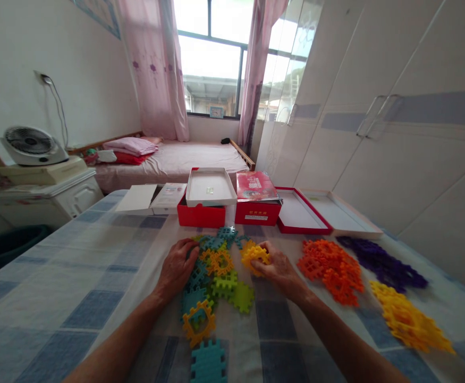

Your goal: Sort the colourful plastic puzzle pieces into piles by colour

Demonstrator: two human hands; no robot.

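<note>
A mixed pile of notched plastic building pieces lies between my hands: teal pieces point(198, 275), lime green pieces point(242, 297) and yellow ones point(221, 262). My right hand point(283, 270) is closed on yellow building pieces point(255, 257) at the pile's right side; how many it holds is unclear. At the left edge of the pile, my left hand point(177, 267) rests with bent fingers, thumb apart from the index finger. Its fingertips touch or nearly touch the pieces there and are partly hidden. Closer to me lie a yellow frame piece point(187, 331) and a teal square point(208, 361).
To the right are sorted heaps of orange pieces point(334, 268), purple pieces point(381, 263) and yellow pieces point(409, 322). Red boxes point(201, 215) and open lids point(302, 210) line the far side of the checked cloth point(124, 314). A bed point(194, 157) stands beyond.
</note>
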